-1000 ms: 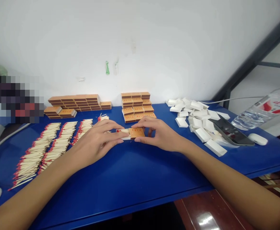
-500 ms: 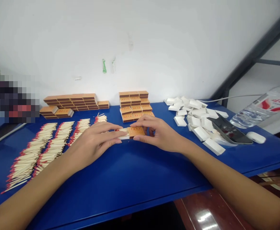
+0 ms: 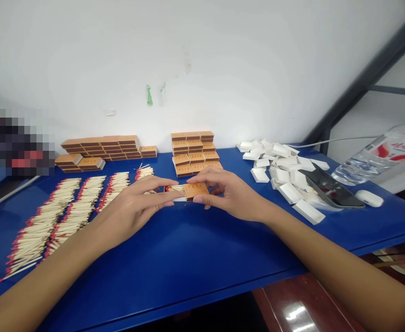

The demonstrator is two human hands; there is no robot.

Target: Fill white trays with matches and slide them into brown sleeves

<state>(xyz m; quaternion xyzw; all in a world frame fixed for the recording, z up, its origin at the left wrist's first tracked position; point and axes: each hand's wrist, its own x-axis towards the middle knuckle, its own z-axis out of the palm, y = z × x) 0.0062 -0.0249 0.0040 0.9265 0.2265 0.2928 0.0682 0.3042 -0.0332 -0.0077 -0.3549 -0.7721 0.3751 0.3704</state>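
In front of me a white matchbox tray (image 3: 179, 199) with red-tipped matches (image 3: 175, 188) in it sits partly inside an orange matchbox sleeve (image 3: 194, 189). Fingers and thumb of my left hand (image 3: 137, 202) are closed on the tray's left end. My right hand (image 3: 225, 191) grips the sleeve, thumb along its near side and fingers behind. Left of my left hand, matches (image 3: 52, 216) lie in several long rows. Just beyond the hands stands a stepped stack of orange matchboxes (image 3: 193, 152).
A second matchbox stack (image 3: 102, 150) stands by the wall at left. White trays (image 3: 285, 168) lie in a loose heap at right, beside a phone (image 3: 330, 186), a white earbud case (image 3: 369, 198) and a tilted water bottle (image 3: 372, 161). The blue table (image 3: 195, 263) ends close to me.
The fingers of my left hand have shifted slightly off the matches, so more match heads show at the tray's left end. My right hand keeps its hold on the sleeve.
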